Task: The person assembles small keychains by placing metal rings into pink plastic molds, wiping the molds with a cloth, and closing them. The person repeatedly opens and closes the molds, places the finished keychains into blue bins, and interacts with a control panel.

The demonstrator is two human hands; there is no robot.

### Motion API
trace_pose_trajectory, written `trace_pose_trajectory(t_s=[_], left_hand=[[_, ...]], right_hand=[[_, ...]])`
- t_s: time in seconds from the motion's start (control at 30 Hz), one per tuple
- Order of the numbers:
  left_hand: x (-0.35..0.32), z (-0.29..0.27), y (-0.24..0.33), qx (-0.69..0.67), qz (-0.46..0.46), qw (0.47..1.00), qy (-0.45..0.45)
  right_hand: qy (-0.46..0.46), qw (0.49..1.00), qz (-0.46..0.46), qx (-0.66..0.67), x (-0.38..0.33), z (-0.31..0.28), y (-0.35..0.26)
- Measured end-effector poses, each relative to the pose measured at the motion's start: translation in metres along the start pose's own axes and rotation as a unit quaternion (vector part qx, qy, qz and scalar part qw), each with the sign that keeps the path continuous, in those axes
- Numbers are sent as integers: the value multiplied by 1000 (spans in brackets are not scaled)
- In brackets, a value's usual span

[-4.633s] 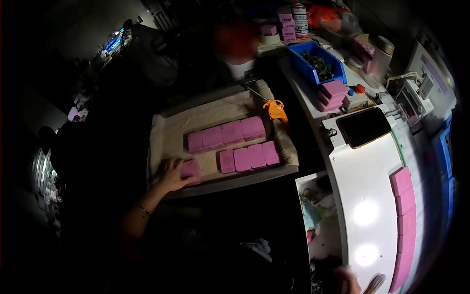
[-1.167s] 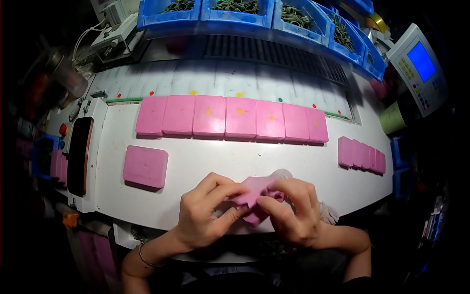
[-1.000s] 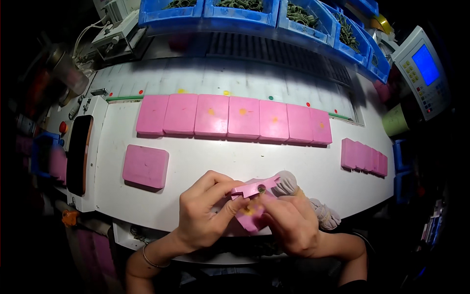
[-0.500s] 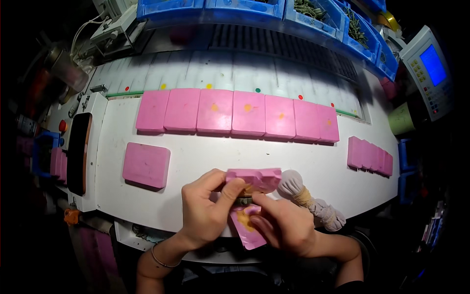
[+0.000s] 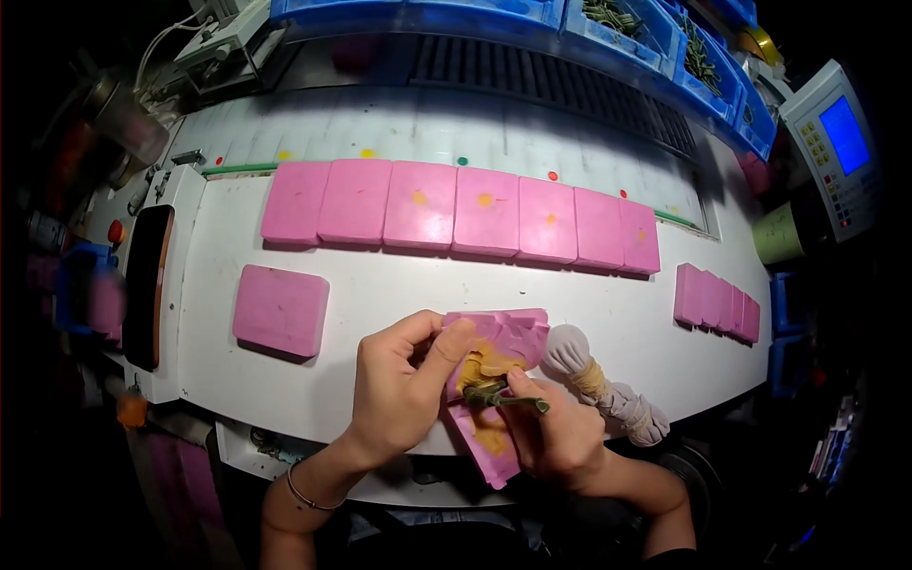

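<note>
Seven pink moulds [image 5: 456, 211] lie edge to edge in a row across the white table [image 5: 380, 285], one more pink mould [image 5: 281, 310] lies alone at the left, and a stack of about four narrower pink blocks [image 5: 717, 302] leans at the right. A grey keypad unit with a blue screen [image 5: 840, 144] stands at the far right — blue bins [image 5: 532, 13] line the back. At the near edge, the left hand [image 5: 404, 394] clasps an opened pink mould [image 5: 494, 380], thumb on its yellow-stained inside; the right hand [image 5: 560, 432] pinches a small green piece [image 5: 503, 399] against it. A white cloth pouch [image 5: 603, 385] lies just beside.
</note>
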State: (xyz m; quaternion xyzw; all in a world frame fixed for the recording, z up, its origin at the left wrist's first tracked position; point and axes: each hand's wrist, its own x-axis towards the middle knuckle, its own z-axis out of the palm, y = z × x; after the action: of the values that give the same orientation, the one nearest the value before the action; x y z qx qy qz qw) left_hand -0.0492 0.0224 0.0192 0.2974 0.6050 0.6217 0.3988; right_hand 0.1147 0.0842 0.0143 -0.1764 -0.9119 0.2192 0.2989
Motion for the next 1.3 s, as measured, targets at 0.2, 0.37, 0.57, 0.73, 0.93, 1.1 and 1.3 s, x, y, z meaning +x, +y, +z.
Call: trace_pose_trajectory(t_s=[0.2, 0.37, 0.57, 0.73, 0.93, 1.1, 1.3], left_hand=[[-2, 5, -7, 15, 21, 1000, 10], [-4, 8, -6, 35, 47, 998, 33], [-10, 7, -6, 37, 58, 996, 56], [-2, -7, -17, 50, 28, 994, 88], [-9, -20, -17, 118, 60, 987, 93], [-19, -25, 14, 216, 196, 947, 135], [-38, -12, 39, 17, 60, 997, -35]], right_hand=[[-74, 989, 89, 90, 20, -14, 4], [-74, 994, 7, 74, 21, -15, 9], [-19, 997, -70, 34, 11, -8, 10], [-282, 953, 67, 85, 16, -44, -13], [-26, 819, 284, 498, 42, -42, -26], [-131, 662, 415, 610, 42, -47, -17], [-155, 601, 458, 636, 38, -43, -19]])
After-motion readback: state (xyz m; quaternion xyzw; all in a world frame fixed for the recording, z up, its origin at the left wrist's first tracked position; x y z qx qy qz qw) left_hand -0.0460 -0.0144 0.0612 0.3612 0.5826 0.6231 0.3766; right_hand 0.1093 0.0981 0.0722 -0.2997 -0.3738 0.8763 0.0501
